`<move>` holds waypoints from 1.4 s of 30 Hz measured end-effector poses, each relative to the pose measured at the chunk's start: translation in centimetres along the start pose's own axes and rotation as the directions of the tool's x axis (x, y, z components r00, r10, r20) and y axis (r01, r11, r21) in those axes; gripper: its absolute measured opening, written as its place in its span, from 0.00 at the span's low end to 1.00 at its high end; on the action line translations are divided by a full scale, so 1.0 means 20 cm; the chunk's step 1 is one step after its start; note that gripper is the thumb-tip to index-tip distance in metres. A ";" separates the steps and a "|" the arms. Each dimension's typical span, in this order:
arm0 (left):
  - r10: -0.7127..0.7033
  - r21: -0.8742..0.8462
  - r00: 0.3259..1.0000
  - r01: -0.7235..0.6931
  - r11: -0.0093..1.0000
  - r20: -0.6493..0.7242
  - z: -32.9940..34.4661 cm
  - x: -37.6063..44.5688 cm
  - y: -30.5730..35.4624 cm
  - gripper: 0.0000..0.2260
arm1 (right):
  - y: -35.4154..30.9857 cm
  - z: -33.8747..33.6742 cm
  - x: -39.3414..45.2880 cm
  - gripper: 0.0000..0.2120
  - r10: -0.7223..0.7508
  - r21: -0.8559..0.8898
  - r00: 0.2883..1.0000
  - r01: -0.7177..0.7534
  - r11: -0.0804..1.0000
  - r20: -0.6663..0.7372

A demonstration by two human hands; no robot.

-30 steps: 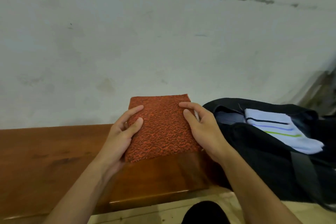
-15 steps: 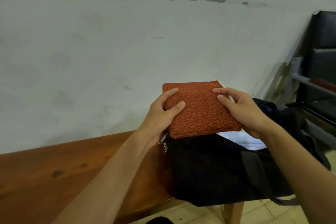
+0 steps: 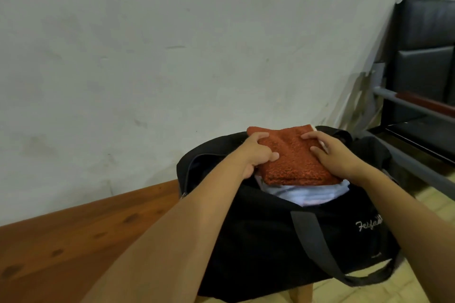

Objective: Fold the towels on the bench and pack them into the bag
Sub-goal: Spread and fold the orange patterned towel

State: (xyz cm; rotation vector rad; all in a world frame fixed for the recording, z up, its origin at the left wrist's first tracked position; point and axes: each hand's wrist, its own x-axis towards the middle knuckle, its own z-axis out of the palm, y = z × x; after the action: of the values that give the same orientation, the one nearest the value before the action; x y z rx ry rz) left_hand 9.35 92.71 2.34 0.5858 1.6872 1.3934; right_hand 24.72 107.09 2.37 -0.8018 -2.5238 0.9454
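- The wall (image 3: 172,69) fills the upper view: pale, scuffed plaster with a dark stained crack running across near the top.
- The bench (image 3: 73,241), reddish-brown wood with dark knots, runs from the lower left toward the centre; its right end is hidden under the bag.
- The bag (image 3: 258,241) is black, sits on the bench's right end with its zip open at the top, and has a broad strap (image 3: 312,241) hanging down its front and white script lettering on the right side, cut off by the right forearm.
- A dark padded seat (image 3: 426,39) with a grey metal rail (image 3: 398,101) stands at the far right, apart from the bag; pale floor tiles (image 3: 369,288) show below.
- The red towel (image 3: 295,162), folded into a thick rectangle, lies in the bag's mouth, tilted with its far edge raised above the rim.
- A pale towel (image 3: 307,194), light blue-white, lies in the bag directly beneath the red one; only its near edge shows.
- The left hand (image 3: 256,152) grips the red towel's left edge, thumb curled on top, fingers wrapped around the far corner.
- The right hand (image 3: 337,155) holds the towel's right side, fingers bent over the top, thumb pressed on the surface; its underside is hidden.
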 end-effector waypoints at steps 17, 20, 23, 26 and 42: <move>0.340 0.672 0.940 -0.235 0.702 -0.027 0.09 0.00 -0.25 0.29 | 0.15 0.14 0.00 0.22 0.195 -0.539 0.979 -0.198 0.819 -0.063; 0.505 0.855 0.863 -0.240 0.460 -0.030 0.10 -0.02 -0.22 0.30 | 0.05 0.14 0.04 0.18 0.089 -0.700 0.985 -0.169 0.694 -0.150; 0.388 0.893 0.918 -0.239 0.381 0.081 0.13 -0.01 -0.24 0.32 | 0.01 0.21 0.08 0.26 0.066 -0.570 0.998 -0.060 0.819 -0.009; 0.225 0.917 0.967 -0.192 0.350 0.116 0.14 0.02 -0.30 0.32 | 0.09 0.30 0.07 0.29 0.159 -0.576 0.970 -0.025 0.817 0.184; 0.233 0.794 0.962 -0.250 0.554 0.140 -0.06 -0.23 -0.04 0.14 | -0.31 0.38 -0.04 0.17 -0.060 -0.118 0.994 0.050 0.992 -0.088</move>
State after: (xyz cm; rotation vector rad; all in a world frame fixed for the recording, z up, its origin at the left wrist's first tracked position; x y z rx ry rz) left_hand 10.89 88.11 3.00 1.3867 2.2674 0.6781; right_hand 19.26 98.96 0.91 -0.7859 -2.5260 0.7327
